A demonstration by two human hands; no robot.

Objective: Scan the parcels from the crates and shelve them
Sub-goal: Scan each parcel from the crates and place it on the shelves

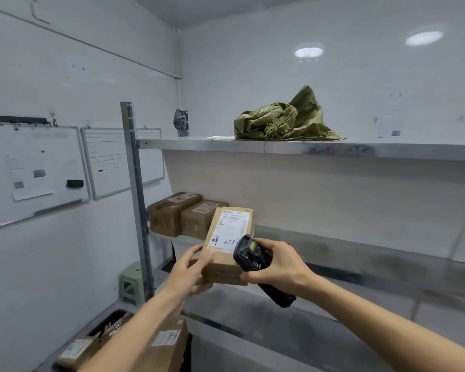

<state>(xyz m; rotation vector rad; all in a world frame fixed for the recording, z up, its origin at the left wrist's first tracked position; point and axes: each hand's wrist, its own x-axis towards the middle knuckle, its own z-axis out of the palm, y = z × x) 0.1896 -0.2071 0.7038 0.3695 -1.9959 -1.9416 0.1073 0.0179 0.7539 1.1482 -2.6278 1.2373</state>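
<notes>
We grip a parcel [227, 242] in our left hand [191, 272], scanner [255, 261] clasped in our right hand [277, 267]; two parcels [183, 218] already shelved beyond, more below unscanned.

Metal shelf unit [279, 146]: green woven sack [285, 120] and flat paper [220, 137] laid on top board, paper just left of sack. Two brown parcels [184, 217] set side by side, touching, on board below sack, at left end.
</notes>
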